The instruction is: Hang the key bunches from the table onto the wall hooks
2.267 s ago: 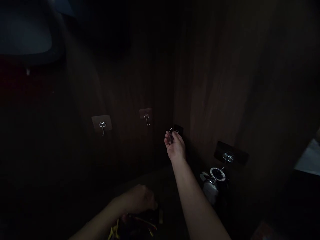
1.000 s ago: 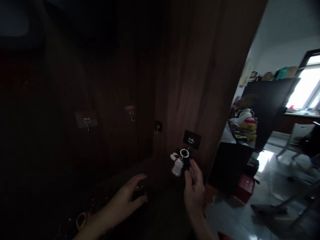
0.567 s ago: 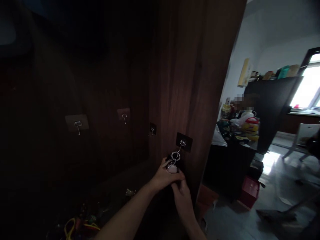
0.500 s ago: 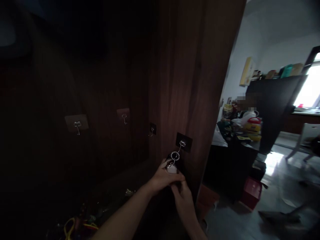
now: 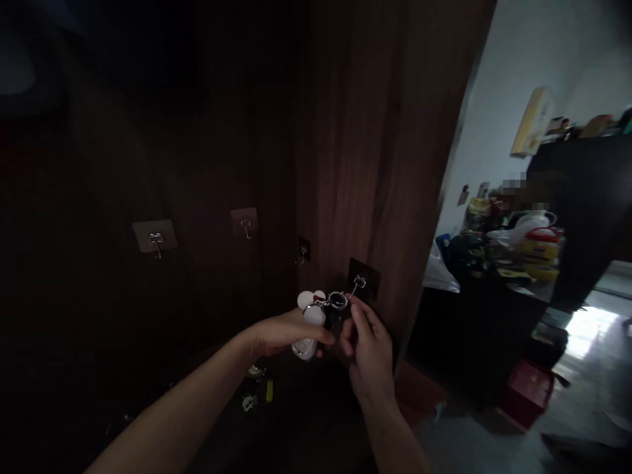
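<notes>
My left hand (image 5: 284,334) is closed around a keychain (image 5: 314,315) with white, rounded charms, its thumb lying across them. A metal ring (image 5: 338,301) at the keychain's upper end points right, towards a silver hook (image 5: 359,282) on a dark adhesive plate. My right hand (image 5: 372,342) is just below that hook, thumb and forefinger pinched at the ring's right edge by the hook's lower end. Whether the ring is still round the hook I cannot tell. Its other fingers are curled in.
More adhesive hooks are on the dark wooden panels: one at left (image 5: 156,238), one mid-panel (image 5: 245,225) and one near the corner (image 5: 303,251). Small items, including a yellow piece (image 5: 269,391), lie below. A cluttered dark cabinet (image 5: 478,329) and a red bin (image 5: 526,395) stand at right.
My left hand has moved left with the keychain, whose white charms now show. The ring has tipped sideways from under the hook. My right hand has risen to the ring. The view has shifted slightly.
</notes>
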A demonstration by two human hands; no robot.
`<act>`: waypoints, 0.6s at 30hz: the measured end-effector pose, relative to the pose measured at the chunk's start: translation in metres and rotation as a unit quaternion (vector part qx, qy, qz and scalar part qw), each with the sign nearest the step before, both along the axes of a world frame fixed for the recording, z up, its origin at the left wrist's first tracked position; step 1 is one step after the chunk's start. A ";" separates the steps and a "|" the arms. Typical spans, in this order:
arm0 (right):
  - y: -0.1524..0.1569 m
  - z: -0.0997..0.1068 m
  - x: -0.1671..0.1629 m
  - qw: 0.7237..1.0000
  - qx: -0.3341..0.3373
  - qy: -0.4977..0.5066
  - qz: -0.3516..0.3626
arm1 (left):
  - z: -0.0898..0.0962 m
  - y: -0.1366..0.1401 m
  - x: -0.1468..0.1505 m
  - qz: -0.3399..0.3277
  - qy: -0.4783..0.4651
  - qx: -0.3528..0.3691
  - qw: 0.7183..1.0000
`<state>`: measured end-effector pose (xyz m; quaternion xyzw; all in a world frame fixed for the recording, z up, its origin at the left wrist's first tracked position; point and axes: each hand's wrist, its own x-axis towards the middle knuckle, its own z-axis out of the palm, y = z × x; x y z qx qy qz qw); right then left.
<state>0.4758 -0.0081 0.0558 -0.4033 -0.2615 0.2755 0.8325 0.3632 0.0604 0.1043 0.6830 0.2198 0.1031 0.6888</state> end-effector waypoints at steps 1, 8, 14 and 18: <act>0.004 0.003 -0.002 0.999 0.015 0.030 0.003 | 0.005 0.001 -0.001 -0.017 0.004 0.008 1.000; 0.011 0.013 -0.009 0.993 0.030 0.115 -0.009 | 0.037 0.006 -0.010 -0.030 0.021 0.080 0.996; 0.017 0.014 -0.015 0.994 0.045 0.099 -0.029 | 0.062 0.001 0.006 0.062 -0.061 0.063 0.994; 0.015 0.011 -0.014 0.995 0.036 0.093 -0.022 | 0.056 -0.005 0.017 0.112 -0.145 0.042 0.982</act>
